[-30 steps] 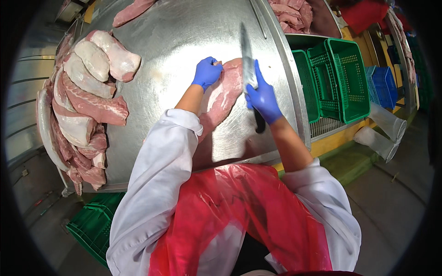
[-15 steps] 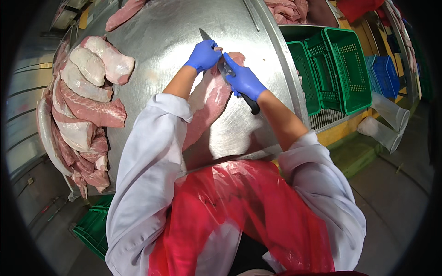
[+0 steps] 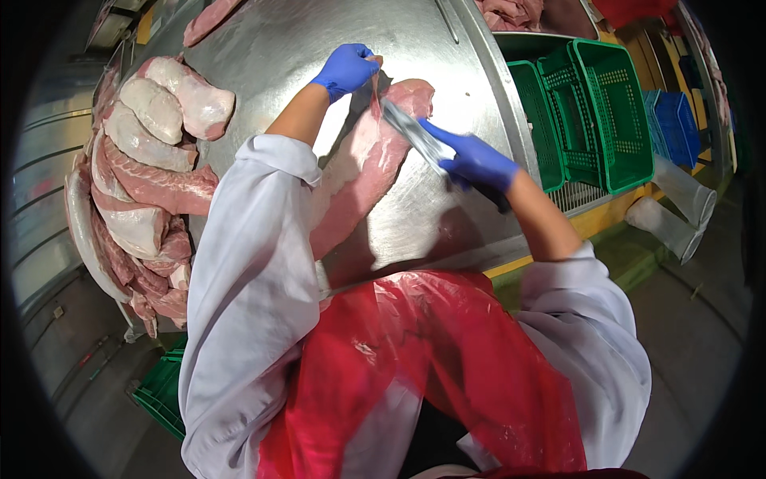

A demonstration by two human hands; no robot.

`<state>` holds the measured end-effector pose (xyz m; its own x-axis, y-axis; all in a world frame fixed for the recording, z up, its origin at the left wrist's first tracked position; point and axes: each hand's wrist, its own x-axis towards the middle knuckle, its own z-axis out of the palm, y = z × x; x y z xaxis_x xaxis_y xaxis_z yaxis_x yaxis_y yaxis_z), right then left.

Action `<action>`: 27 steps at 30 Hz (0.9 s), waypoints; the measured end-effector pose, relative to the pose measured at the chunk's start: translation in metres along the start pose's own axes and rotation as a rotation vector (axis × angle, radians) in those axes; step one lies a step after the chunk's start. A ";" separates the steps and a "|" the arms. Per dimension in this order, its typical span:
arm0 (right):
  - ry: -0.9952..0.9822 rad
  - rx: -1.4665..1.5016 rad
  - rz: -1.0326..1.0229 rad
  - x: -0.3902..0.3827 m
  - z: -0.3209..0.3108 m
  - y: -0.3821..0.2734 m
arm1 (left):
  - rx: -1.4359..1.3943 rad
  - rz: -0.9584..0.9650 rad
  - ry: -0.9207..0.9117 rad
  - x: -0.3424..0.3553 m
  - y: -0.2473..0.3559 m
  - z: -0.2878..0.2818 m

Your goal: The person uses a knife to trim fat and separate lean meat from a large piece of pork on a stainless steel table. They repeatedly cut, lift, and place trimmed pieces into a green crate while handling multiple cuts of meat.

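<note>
A long pink piece of meat [image 3: 351, 184] with a pale fatty face lies on the metal table [image 3: 271, 80] in front of me. At its far end, my left hand [image 3: 347, 70] in a blue glove pinches a thin strip of meat [image 3: 377, 80], pulled up from the piece. My right hand [image 3: 479, 162], gloved alike, grips a knife [image 3: 415, 134] by its handle. The blade is smeared by motion; its tip points up and left, at the meat near the strip. Whether the edge is touching the meat I cannot tell.
Several pieces of meat [image 3: 152, 191] are heaped along the table's left edge, and another piece [image 3: 209, 22] lies at the far left. Beyond the raised right rim stand green crates [image 3: 614, 120] and a blue crate [image 3: 673, 132]. A tray of meat [image 3: 550, 20] stands at the far right.
My right hand has drawn the knife back toward the right and nearer me. The left hand has moved slightly up and away, lifting the strip. The two hands are farther apart.
</note>
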<state>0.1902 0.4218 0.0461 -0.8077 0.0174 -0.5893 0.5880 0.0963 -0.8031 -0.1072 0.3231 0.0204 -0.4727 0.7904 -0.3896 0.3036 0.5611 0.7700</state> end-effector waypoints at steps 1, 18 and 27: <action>-0.038 0.023 0.063 -0.013 -0.001 0.008 | -0.028 0.013 0.006 -0.001 -0.002 -0.003; -0.063 -0.041 -0.083 0.049 0.017 -0.010 | -0.330 0.042 0.028 -0.006 0.010 0.003; -0.043 -0.157 -0.214 0.039 0.029 0.002 | -0.523 -0.006 0.059 -0.031 0.024 -0.011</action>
<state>0.1612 0.3934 0.0191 -0.9086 -0.0618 -0.4131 0.3872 0.2465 -0.8884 -0.0947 0.3088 0.0565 -0.5232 0.7640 -0.3776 -0.1457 0.3564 0.9229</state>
